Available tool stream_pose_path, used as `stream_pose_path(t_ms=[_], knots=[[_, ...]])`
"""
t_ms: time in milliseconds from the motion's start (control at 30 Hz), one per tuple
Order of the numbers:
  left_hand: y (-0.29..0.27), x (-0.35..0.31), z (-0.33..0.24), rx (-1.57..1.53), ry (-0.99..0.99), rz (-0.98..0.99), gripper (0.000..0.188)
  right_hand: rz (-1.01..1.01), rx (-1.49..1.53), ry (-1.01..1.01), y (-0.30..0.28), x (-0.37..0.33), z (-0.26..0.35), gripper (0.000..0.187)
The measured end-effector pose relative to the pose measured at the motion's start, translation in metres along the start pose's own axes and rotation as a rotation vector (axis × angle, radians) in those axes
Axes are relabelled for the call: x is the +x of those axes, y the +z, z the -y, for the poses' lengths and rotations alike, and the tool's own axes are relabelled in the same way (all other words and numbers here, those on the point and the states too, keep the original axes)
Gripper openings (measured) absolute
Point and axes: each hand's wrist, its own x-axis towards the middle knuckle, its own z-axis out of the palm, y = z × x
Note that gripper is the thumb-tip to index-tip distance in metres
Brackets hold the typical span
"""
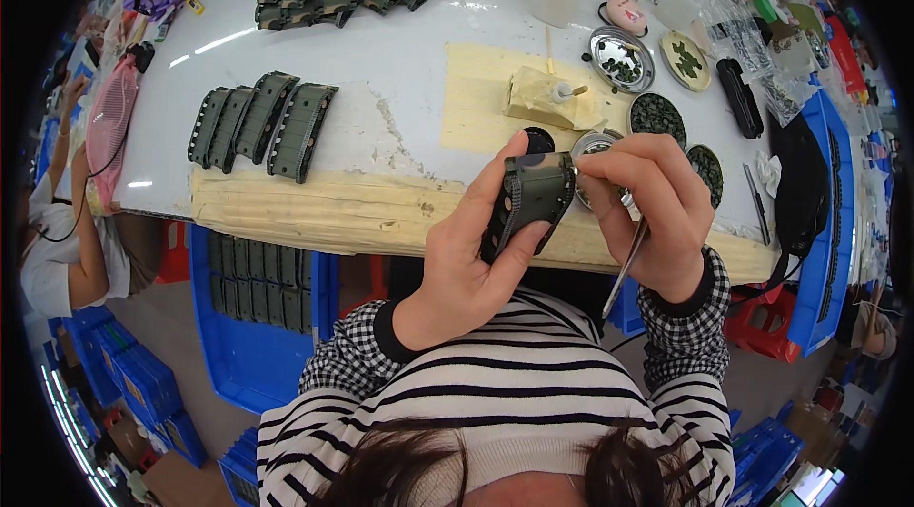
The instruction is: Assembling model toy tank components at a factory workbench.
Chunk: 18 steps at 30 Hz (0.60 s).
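Green part (545, 191) is up in the left hand (462, 264), held above the front edge of the tabletop (409, 59), not resting on it. Left hand grasping: thumb across the near face, fingers behind the left side. Long axis seems to run away from the person, near end leaning left; foreshortened, can't be sure. Right hand (664, 212) lies just right of the part, index finger and thumb at its far right corner; whether they pinch a tiny piece, can't tell. Same hand also grasps tweezers (625, 269), tucked under the fingers, slanting down-left toward the person. Left hand carries the part, right is at its edge, so both are close. Containers: round dish (657, 98) beyond the right hand, full of small dark bits; second dish (719, 188) just right of that hand, similar bits; metal dish (647, 55) farther off, some dark bits; pale dish (705, 79) beside it, flat green pieces. Blue crate (228, 359) below left: rows of similar green parts at its far end.
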Motion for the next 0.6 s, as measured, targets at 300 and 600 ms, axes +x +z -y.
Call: stream_pose_path(t_ms=[300,600], knots=[[0.000,-0.002,0.001,-0.023,-0.005,0.011,0.063,0.041,0.034,-0.003,-0.001,-0.003,-0.001,0.034],[0.004,-0.003,0.008,-0.016,-0.012,0.016,0.062,0.128,0.067,0.055,-0.006,-0.019,0.002,0.042]])
